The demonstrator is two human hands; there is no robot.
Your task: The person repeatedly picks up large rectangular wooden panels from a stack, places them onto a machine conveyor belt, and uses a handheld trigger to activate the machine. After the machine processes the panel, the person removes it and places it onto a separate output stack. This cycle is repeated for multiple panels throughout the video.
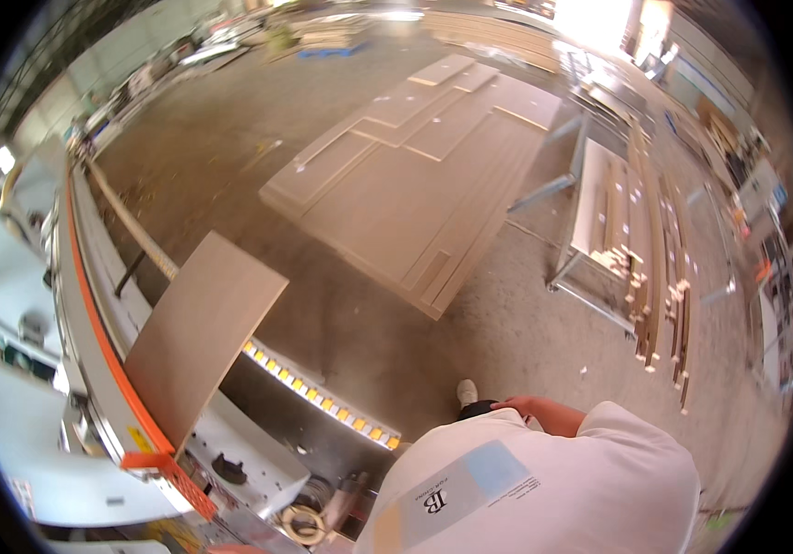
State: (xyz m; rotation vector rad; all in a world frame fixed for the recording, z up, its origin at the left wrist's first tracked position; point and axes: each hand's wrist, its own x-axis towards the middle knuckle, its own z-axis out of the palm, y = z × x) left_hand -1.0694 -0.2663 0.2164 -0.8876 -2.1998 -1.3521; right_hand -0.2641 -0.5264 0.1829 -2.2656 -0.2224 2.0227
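My right hand (pixel 511 404) is at my waist beside my dark trousers, mostly hidden behind my white shirt, so its fingers and anything in them do not show clearly. Only a sliver of my left hand or forearm (pixel 233 549) shows at the bottom edge, below the end of the machine; its fingers are out of sight. Nearest to it are an orange guard (pixel 173 480) and some rings or rolls (pixel 304 523). A flat brown panel (pixel 207 328) rests along the long machine (pixel 92 277) with the orange strip, jutting out over its side.
A rail of yellow and white rollers (pixel 323 399) runs out beneath the panel. Ahead, a low wide stack of brown boards (pixel 360 212) lies on the floor. To the right, a metal rack (pixel 590 300) carries long narrow strips (pixel 650 240). More stacked sheets (pixel 493 39) stand far back.
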